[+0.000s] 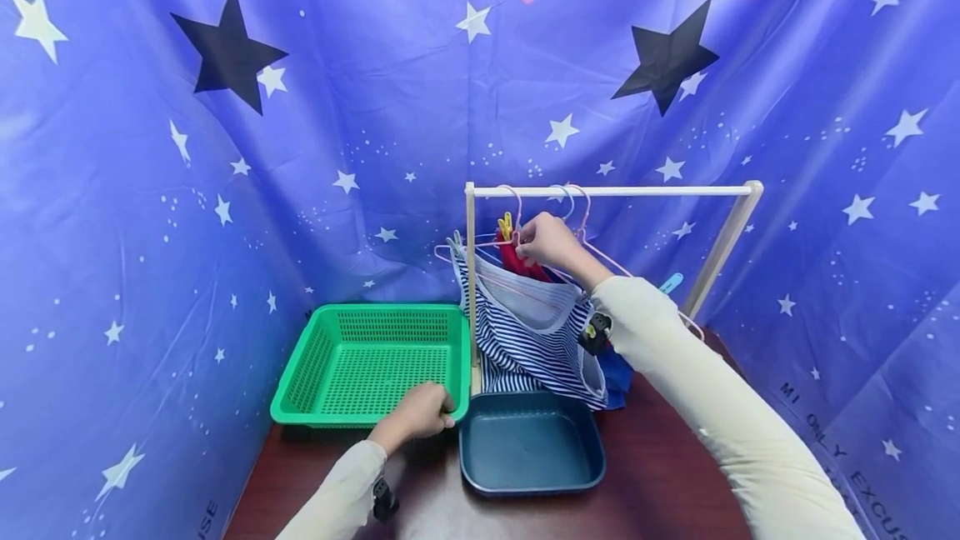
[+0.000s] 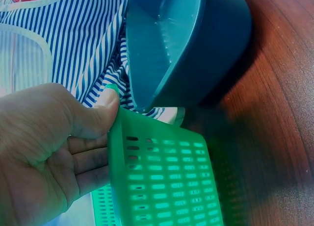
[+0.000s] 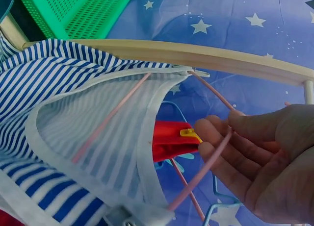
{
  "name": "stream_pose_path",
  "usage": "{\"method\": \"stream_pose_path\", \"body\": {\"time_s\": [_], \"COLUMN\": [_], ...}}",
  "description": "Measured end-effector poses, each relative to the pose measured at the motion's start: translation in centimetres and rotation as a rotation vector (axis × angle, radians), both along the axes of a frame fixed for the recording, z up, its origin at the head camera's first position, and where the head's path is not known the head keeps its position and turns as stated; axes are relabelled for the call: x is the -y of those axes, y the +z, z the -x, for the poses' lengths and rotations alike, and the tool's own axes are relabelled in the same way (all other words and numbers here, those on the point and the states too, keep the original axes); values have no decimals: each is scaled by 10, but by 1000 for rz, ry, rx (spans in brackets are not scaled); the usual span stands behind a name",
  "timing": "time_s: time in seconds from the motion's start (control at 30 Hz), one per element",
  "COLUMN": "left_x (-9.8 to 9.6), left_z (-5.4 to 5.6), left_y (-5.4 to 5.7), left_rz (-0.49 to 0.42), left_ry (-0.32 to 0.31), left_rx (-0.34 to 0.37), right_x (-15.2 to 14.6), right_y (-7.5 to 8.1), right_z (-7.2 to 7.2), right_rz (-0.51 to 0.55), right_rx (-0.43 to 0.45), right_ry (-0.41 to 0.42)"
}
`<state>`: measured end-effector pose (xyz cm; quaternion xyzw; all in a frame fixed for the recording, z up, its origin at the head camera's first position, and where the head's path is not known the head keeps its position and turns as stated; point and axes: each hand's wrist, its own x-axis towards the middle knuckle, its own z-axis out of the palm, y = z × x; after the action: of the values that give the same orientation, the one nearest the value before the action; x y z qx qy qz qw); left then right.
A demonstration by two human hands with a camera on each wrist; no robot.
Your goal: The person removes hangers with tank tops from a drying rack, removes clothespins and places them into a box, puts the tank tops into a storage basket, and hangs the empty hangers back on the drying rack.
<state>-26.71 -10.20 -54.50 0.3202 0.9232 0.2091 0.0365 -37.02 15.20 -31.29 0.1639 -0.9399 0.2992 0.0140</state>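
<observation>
My left hand [image 1: 420, 411] grips the near right corner of the green slotted basket [image 1: 375, 373], thumb over the rim in the left wrist view. My right hand [image 1: 551, 242] pinches a pink hanger [image 3: 201, 171] just below its hook, at the rack's left end. From that hanger hangs a blue-and-white striped garment [image 1: 517, 348] with a wide pale neckline, clipped at the hanger's ends. Behind it is a red garment [image 3: 169, 146] with a yellow clothespin [image 1: 506, 227]. A dark blue tub [image 1: 532, 444] stands on the table, below the striped garment's hem.
The rack's white bar [image 1: 660, 191] runs to the right between wooden posts [image 1: 720, 252]. More hangers hang on it; a light blue clothespin [image 1: 671, 282] shows beyond my right forearm. A blue star-patterned curtain [image 1: 375, 107] surrounds the brown table [image 1: 660, 457].
</observation>
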Motion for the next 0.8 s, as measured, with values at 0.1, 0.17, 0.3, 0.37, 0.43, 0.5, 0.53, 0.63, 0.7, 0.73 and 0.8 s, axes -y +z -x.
{"method": "stream_pose_path", "body": {"time_s": [0.1, 0.17, 0.3, 0.37, 0.43, 0.5, 0.53, 0.63, 0.7, 0.73, 0.8], "left_x": [0, -1, -2, -2, -2, -2, -3, -3, -4, -4, -5], "left_z": [-1, -1, 1, 1, 1, 1, 1, 1, 0, 0, 0], "left_y": [-1, -1, -1, -1, -1, -1, 0, 1, 3, 3, 3], "left_rz": [1, 2, 14, 14, 20, 20, 23, 20, 16, 17, 16], "left_ry": [1, 4, 13, 16, 18, 20, 23, 33, 40, 44, 50], "left_rx": [-4, -6, 5, 8, 13, 12, 11, 17, 26, 30, 42], "right_x": [2, 3, 4, 4, 3, 3, 3, 3, 3, 4, 4], "right_y": [-1, -2, -3, -4, -4, -4, -4, -3, -2, -2, -2], "right_z": [-1, -2, -3, -2, -2, -2, -2, -1, -1, -1, -1], "right_rz": [48, 82, 142, 155, 149, 134, 127, 109, 105, 105, 101], "right_rx": [33, 48, 65, 71, 70, 66, 63, 51, 46, 44, 26], "right_ry": [-33, -53, -89, -101, -106, -110, -112, -116, -118, -121, -127]}}
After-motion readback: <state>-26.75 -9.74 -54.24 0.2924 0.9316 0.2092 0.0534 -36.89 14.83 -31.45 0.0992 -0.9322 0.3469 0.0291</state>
